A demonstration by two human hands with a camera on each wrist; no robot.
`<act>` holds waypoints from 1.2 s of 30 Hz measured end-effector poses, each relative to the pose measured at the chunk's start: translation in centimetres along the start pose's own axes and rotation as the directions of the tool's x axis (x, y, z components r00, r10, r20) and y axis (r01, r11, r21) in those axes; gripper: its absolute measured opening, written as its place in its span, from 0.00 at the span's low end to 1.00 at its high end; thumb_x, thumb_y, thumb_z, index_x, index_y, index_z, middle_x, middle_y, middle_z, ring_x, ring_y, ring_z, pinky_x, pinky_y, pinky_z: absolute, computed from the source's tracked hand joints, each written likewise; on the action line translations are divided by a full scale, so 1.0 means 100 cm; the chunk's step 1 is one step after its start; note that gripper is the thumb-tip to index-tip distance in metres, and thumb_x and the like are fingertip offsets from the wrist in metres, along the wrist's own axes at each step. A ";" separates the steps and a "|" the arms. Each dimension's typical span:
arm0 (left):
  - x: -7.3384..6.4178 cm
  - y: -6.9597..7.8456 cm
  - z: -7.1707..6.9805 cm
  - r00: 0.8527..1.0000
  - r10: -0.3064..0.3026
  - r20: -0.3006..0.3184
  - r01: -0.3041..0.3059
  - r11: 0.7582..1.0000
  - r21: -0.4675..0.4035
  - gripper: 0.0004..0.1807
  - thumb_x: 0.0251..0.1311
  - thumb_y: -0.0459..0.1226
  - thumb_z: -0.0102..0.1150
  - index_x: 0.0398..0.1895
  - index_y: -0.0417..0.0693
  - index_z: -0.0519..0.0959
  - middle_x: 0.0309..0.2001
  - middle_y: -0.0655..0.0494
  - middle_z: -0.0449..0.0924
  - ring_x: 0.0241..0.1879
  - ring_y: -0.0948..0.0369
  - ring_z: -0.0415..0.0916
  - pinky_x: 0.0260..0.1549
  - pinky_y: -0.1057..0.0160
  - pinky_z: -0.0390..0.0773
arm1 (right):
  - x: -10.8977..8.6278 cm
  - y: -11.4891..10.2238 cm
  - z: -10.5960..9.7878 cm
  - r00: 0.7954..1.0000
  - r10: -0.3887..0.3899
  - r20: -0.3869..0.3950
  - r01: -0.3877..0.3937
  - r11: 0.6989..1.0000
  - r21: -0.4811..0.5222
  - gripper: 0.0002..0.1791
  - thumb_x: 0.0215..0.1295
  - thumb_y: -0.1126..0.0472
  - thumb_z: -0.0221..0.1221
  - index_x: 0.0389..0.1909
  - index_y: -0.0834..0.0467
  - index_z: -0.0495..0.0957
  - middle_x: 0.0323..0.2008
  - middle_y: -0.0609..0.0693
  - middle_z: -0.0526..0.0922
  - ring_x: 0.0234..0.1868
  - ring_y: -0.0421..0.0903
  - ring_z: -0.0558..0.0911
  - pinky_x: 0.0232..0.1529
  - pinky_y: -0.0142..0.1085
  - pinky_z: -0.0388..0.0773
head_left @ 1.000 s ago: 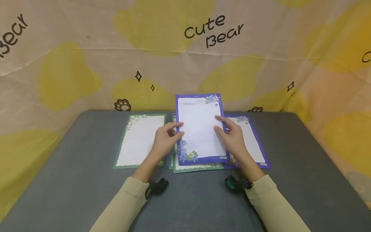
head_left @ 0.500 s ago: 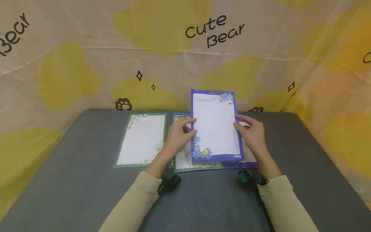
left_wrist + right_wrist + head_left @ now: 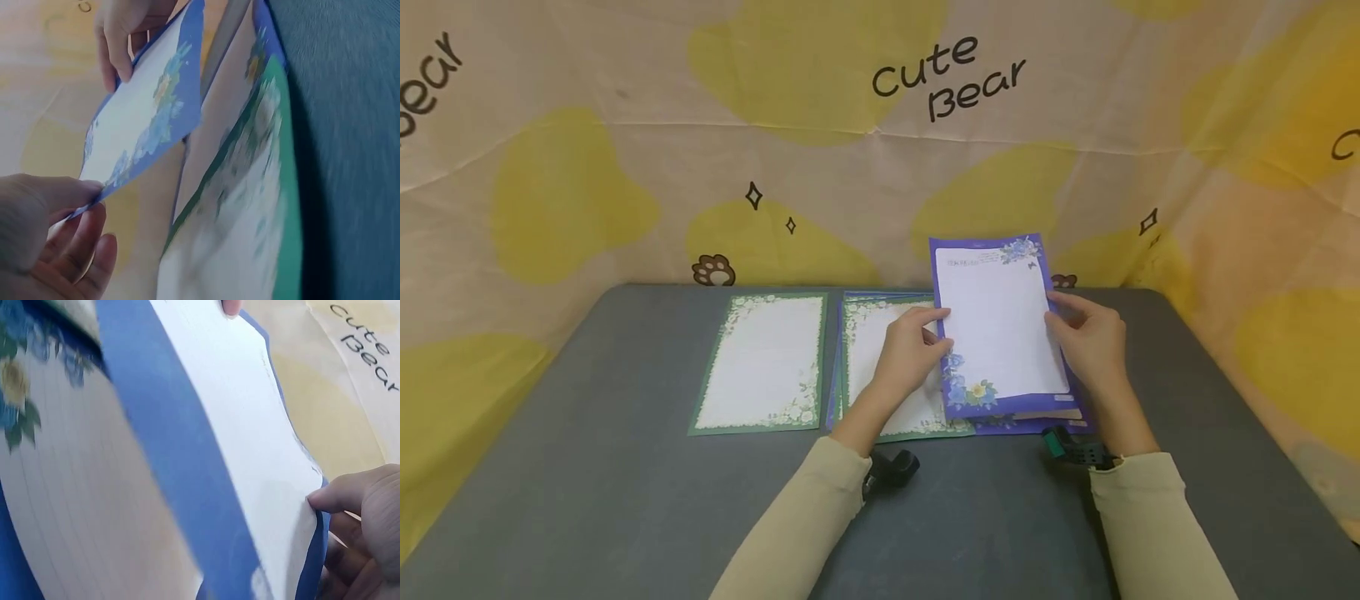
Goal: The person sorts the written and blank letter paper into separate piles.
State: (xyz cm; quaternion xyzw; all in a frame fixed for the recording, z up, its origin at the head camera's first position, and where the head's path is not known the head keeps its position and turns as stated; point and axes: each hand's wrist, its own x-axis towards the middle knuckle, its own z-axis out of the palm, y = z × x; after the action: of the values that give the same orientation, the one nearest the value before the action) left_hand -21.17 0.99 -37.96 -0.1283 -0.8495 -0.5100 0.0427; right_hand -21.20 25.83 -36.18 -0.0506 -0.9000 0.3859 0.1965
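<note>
A sheet of letter paper [image 3: 1000, 321] with a purple border and blue flowers is held raised above the table. My left hand [image 3: 910, 350] pinches its left edge between thumb and fingers, as the left wrist view also shows at the paper's edge. On the opposite edge, my right hand [image 3: 1090, 337] pinches the same sheet. Below it lies another purple-bordered sheet [image 3: 81, 469], mostly covered in the head view. Partly under my left wrist is a green-bordered sheet [image 3: 876, 342], with purple edges showing beneath it.
A separate green-bordered sheet [image 3: 760, 362] lies flat at the left. The grey table [image 3: 625, 500] extends around the papers. Behind it hangs a yellow-patterned cloth [image 3: 820, 83] with printed words.
Both hands have carried the purple-bordered sheet rightward, from above the middle green-bordered sheet to above the purple-bordered one at the right. More of the middle green-bordered sheet shows now.
</note>
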 end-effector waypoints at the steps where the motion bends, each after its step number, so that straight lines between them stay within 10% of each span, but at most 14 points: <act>1: 0.001 0.001 0.004 1.000 -0.007 0.005 0.007 1.000 0.004 0.25 0.61 0.31 0.67 0.63 0.45 0.80 0.61 0.48 0.80 0.36 0.61 0.81 0.31 0.72 0.80 | 0.001 0.003 -0.001 1.000 -0.002 0.001 0.002 1.000 -0.015 0.19 0.69 0.58 0.61 0.58 0.57 0.83 0.38 0.61 0.89 0.27 0.41 0.75 0.23 0.24 0.71; 9: 0.002 -0.001 0.028 0.996 -0.089 0.024 0.086 0.990 0.108 0.25 0.60 0.31 0.68 0.62 0.44 0.80 0.56 0.47 0.82 0.28 0.66 0.76 0.27 0.73 0.76 | 0.004 0.024 0.001 0.999 0.015 0.041 -0.012 0.997 -0.073 0.19 0.66 0.60 0.61 0.56 0.59 0.84 0.13 0.46 0.74 0.17 0.41 0.70 0.15 0.33 0.64; 17: 0.004 -0.008 0.042 0.990 -0.130 0.058 0.117 0.975 0.190 0.25 0.59 0.31 0.68 0.62 0.45 0.81 0.50 0.47 0.86 0.24 0.65 0.75 0.25 0.72 0.74 | 0.001 0.044 0.008 0.991 0.068 0.112 -0.052 0.988 -0.142 0.20 0.67 0.60 0.58 0.58 0.61 0.83 0.41 0.66 0.87 0.29 0.51 0.78 0.26 0.34 0.70; 21: 0.005 -0.007 0.045 0.988 -0.141 0.070 0.114 0.948 0.295 0.25 0.58 0.33 0.70 0.61 0.48 0.81 0.57 0.49 0.85 0.39 0.58 0.84 0.37 0.65 0.82 | -0.001 0.049 0.009 0.978 0.141 0.154 -0.112 0.976 -0.188 0.23 0.67 0.59 0.56 0.60 0.60 0.81 0.50 0.67 0.85 0.37 0.55 0.79 0.29 0.36 0.69; 26: 0.007 -0.005 0.049 0.982 -0.162 0.094 0.116 0.920 0.375 0.25 0.59 0.36 0.70 0.61 0.49 0.81 0.61 0.51 0.83 0.60 0.53 0.81 0.56 0.56 0.82 | -0.004 0.054 0.009 0.978 0.142 0.156 -0.103 0.967 -0.235 0.23 0.66 0.59 0.56 0.61 0.60 0.81 0.54 0.67 0.84 0.44 0.59 0.80 0.33 0.41 0.70; 36: 0.004 0.000 0.056 0.986 -0.155 0.064 0.116 0.906 0.407 0.23 0.60 0.38 0.70 0.59 0.45 0.82 0.59 0.49 0.81 0.60 0.53 0.80 0.60 0.56 0.79 | -0.010 0.066 0.016 0.994 0.041 0.103 -0.011 0.961 -0.275 0.20 0.70 0.57 0.57 0.55 0.65 0.83 0.53 0.68 0.79 0.53 0.66 0.78 0.52 0.62 0.74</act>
State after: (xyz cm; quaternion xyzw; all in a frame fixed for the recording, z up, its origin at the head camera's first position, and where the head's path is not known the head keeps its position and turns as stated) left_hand -21.25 5.98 -40.54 -0.0813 -0.9440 -0.3197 -0.0079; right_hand -21.34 29.11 -42.25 -0.0681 -0.9533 0.2622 0.1336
